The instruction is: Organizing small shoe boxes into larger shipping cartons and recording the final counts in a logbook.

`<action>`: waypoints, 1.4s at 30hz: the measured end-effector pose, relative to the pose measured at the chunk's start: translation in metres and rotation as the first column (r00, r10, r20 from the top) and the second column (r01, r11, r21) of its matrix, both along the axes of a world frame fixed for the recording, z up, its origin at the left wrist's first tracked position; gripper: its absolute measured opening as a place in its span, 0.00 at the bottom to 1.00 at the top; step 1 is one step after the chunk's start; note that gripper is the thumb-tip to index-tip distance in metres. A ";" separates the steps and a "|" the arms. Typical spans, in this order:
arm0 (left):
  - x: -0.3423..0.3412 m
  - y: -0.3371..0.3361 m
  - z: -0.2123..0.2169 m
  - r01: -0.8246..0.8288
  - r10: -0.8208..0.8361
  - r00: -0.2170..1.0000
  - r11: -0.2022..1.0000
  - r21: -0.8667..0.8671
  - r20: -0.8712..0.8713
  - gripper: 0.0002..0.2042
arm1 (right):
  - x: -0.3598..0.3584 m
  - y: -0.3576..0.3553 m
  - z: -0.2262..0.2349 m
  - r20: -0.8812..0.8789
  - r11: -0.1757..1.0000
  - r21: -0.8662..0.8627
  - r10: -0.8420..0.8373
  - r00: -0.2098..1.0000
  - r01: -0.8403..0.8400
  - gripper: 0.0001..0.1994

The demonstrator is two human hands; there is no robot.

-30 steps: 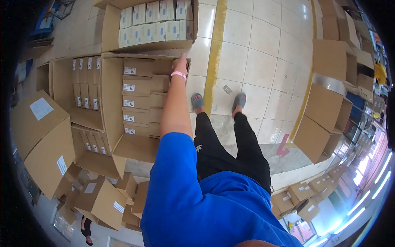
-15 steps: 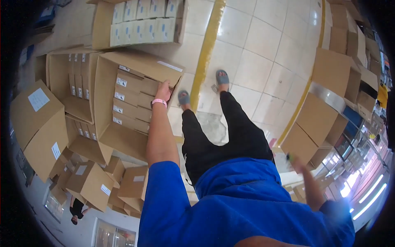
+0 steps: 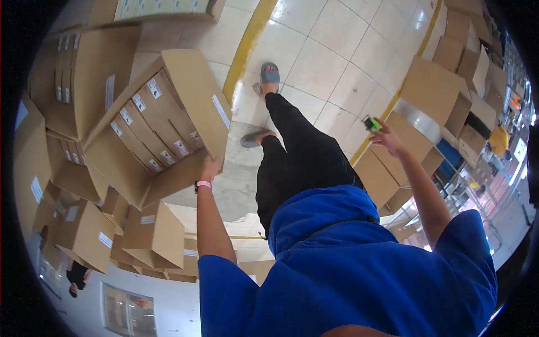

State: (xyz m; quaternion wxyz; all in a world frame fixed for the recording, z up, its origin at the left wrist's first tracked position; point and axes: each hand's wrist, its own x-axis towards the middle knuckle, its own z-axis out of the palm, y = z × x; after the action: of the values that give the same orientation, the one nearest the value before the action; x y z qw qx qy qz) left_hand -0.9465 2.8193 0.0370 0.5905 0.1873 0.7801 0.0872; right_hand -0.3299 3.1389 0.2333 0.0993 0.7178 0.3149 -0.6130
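My left hand (image 3: 210,168), with a pink band on its wrist, is closed on the near corner of an open cardboard carton (image 3: 191,73). Flat brown boxes (image 3: 154,121) with white labels fill part of this carton, packed side by side. Its wall nearest my feet carries a white label strip. Out to the right, my right hand (image 3: 388,140) holds a small black and bright green object (image 3: 370,123) at its fingertips; the kind cannot be made out. That hand is raised above the floor, apart from the cartons on the right.
More open cartons (image 3: 84,90) stand to the left, and a carton of pale boxes (image 3: 163,7) at the far left. Closed cartons (image 3: 151,233) sit at the lower left. Stacked cartons (image 3: 415,92) line the right beyond a yellow floor line. A person (image 3: 77,275) is in the background.
The carton has turned and come away from its neighbours, my left hand shifting to its near corner. My right hand has swung forward with the small object. My feet have stepped.
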 end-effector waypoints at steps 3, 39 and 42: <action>-0.007 -0.089 -0.015 0.096 -0.101 0.994 0.988 -0.121 -0.039 0.22 | -0.032 -0.045 -0.025 -0.037 0.988 -0.056 0.142 0.989 -0.144 0.34; 0.486 -0.601 -0.178 -0.970 0.931 0.242 0.234 -0.062 -0.274 0.35 | -0.577 -0.526 -0.448 0.830 -0.455 0.424 0.541 0.135 -0.783 0.24; 0.560 -0.575 -0.177 -0.948 0.997 0.048 0.063 -0.312 0.055 0.49 | -0.553 -0.519 -0.460 0.740 -0.752 -0.517 -0.154 -0.655 -0.408 0.16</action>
State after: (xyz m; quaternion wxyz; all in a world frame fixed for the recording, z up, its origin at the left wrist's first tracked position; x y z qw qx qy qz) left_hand -0.3866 2.2443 -0.1398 0.4830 -0.4622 0.6190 0.4123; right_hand -0.8827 2.6198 -0.2263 0.3386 0.0402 0.8445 0.4129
